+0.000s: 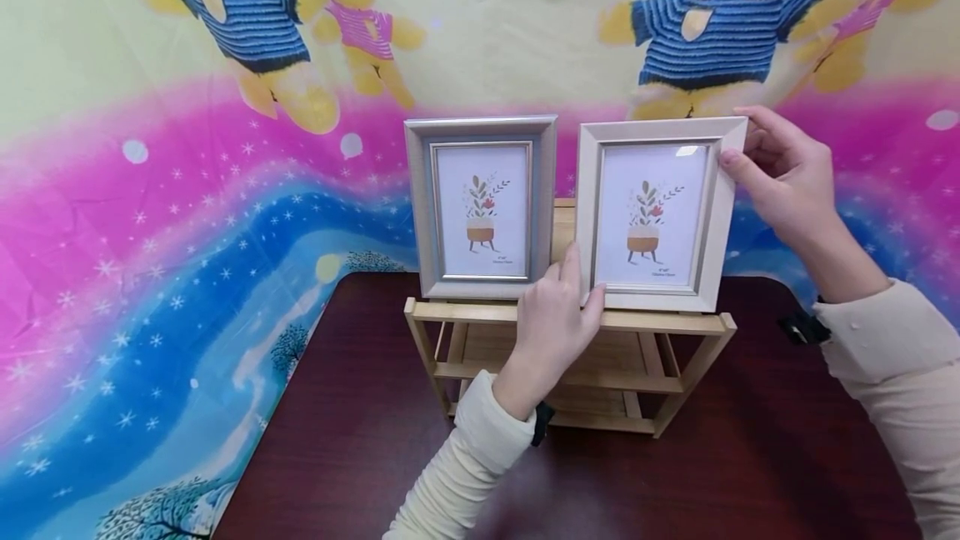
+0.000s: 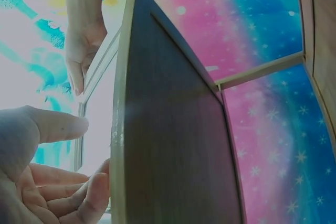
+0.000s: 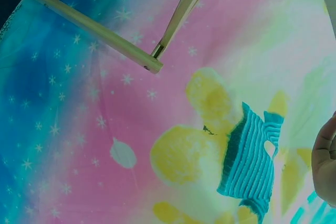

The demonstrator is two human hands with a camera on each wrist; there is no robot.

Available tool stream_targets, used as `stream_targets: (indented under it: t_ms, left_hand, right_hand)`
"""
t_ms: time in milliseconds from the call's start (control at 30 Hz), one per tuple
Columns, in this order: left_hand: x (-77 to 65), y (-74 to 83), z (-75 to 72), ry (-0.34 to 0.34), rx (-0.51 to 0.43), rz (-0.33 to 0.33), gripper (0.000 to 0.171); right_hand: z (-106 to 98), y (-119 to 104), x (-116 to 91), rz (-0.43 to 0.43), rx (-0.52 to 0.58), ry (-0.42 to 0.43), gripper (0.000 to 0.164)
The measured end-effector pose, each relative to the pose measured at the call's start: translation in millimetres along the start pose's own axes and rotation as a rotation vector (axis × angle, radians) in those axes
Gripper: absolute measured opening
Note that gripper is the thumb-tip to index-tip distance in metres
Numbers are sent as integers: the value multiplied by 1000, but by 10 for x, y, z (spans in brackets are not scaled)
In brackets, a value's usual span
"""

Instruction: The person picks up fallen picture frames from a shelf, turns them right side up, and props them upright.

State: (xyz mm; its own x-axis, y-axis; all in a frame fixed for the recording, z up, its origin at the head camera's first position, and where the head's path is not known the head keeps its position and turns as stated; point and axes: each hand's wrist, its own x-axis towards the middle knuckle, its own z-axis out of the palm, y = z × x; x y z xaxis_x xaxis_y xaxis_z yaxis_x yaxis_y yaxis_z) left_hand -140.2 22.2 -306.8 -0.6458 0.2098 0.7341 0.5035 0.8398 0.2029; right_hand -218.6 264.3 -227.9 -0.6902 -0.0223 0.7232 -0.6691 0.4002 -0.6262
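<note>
Two picture frames stand side by side on the top of a wooden rack (image 1: 480, 312), each with a potted-plant print. My right hand (image 1: 793, 177) pinches the upper right corner of the cream picture frame (image 1: 652, 215), thumb at its front and fingers behind. At the lower left corner, my left hand (image 1: 553, 319) grips the same frame. The grey-blue picture frame (image 1: 483, 207) is just left of it, touched by neither hand. In the left wrist view the left thumb (image 2: 60, 125) and curled fingers lie around the frame's edge. Only part of the right hand (image 3: 325, 163) shows in the right wrist view.
The rack's lower shelves (image 1: 600, 365) sit below the frames, on a dark reddish-brown table (image 1: 337, 440). Behind hangs a colourful cloth (image 1: 187, 215) with printed bears and snowflakes. A wooden rack leg (image 3: 184, 14) juts into the right wrist view.
</note>
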Motion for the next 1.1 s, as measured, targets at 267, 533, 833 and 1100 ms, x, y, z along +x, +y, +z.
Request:
stream_targets:
  t_ms: [267,533,833,1100]
  left_hand:
    - [43,-34,-6,15,-107,20,61]
    - [45,-83,34,-53,-227,11,69]
    - [16,-95,43,-57,-239,25,69]
    - [-29,-64,85,1,-232,60,70]
  right_hand:
    - [-5,-131,-75,-66,21,23,40]
    - [-19,-137,-111,-92,4,38,40]
    - [-16,-64,-60,-128,-40,40,40]
    - [9,-22,8,-122,14,39,39]
